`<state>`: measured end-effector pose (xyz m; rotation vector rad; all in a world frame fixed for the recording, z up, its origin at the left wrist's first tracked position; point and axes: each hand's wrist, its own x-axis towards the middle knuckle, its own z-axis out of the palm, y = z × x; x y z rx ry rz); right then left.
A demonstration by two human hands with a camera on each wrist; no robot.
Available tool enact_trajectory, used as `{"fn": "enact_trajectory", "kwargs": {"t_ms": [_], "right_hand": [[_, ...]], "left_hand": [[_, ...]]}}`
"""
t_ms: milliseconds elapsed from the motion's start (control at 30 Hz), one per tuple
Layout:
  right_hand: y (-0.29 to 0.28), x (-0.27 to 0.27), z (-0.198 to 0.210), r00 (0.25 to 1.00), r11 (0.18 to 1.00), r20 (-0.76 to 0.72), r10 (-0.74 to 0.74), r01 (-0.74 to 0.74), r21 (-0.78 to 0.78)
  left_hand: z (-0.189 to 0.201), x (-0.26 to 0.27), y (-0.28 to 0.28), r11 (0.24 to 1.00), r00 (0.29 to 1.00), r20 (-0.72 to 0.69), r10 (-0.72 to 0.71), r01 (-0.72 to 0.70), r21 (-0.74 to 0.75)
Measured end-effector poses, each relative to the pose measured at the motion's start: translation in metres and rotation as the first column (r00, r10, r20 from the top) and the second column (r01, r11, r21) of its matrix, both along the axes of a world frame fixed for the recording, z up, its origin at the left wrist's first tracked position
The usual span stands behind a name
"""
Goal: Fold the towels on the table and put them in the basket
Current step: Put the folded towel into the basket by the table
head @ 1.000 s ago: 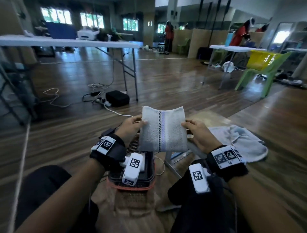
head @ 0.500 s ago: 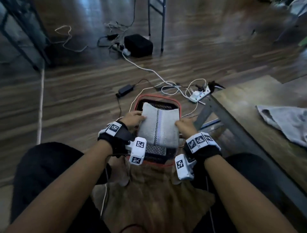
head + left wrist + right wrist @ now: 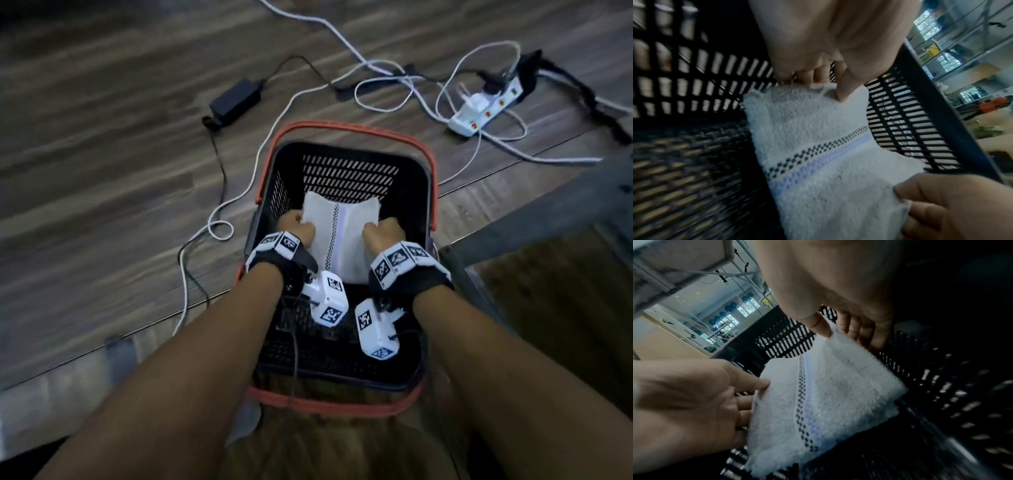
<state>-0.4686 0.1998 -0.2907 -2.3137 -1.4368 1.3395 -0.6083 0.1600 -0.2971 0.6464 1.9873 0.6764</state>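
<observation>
A folded white towel (image 3: 337,236) with a checkered black line and a lilac stripe hangs inside the black slotted basket (image 3: 349,171), which has red handles. My left hand (image 3: 297,228) pinches its left edge and my right hand (image 3: 381,233) pinches its right edge, both inside the basket. In the left wrist view the left thumb (image 3: 844,94) presses on the towel (image 3: 818,146) with the fingers behind it. In the right wrist view the right hand (image 3: 840,327) pinches a corner of the towel (image 3: 828,402). The towel's lower end is near the basket floor (image 3: 674,178); whether it touches is unclear.
The basket stands on a wooden floor between my knees, partly on a brown mat (image 3: 325,442). Cables, a black power adapter (image 3: 236,97) and a white power strip (image 3: 486,109) lie beyond it. A grey table frame (image 3: 534,219) runs along the right.
Both hands have brought the folded towel down from chest height into the basket. The head view has tilted down from the room to the basket.
</observation>
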Motion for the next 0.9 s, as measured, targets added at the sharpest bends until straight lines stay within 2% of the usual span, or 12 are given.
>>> {"fn": "enact_trajectory", "kwargs": {"t_ms": [67,200,333,567,800,900], "right_hand": [[0.018,-0.005,-0.019,1.000,1.000,-0.015,0.012,-0.012,0.002],[0.037,-0.006,-0.044,1.000,1.000,0.008,0.012,-0.012,-0.002],[0.037,0.001,-0.061,0.998,0.997,0.028,0.053,-0.051,-0.053],[0.022,-0.003,-0.068,0.999,0.998,0.035,-0.016,0.018,-0.059],[0.014,-0.005,-0.070,0.999,0.994,0.011,-0.050,0.049,0.097],[0.008,-0.007,-0.069,0.999,0.981,0.041,-0.007,-0.001,0.196]], "left_hand": [[-0.017,-0.004,0.015,0.998,0.998,0.018,0.060,-0.060,0.027],[-0.041,-0.008,0.030,0.998,0.998,0.044,0.055,-0.056,0.027],[-0.060,-0.005,0.026,0.997,0.997,-0.016,0.074,-0.074,0.008],[-0.064,-0.001,0.022,0.990,0.994,-0.064,0.083,-0.075,0.121],[-0.064,0.001,0.021,0.987,0.991,-0.093,0.094,-0.081,0.138],[-0.065,0.008,0.019,0.985,0.981,-0.189,0.049,-0.015,0.174]]}}
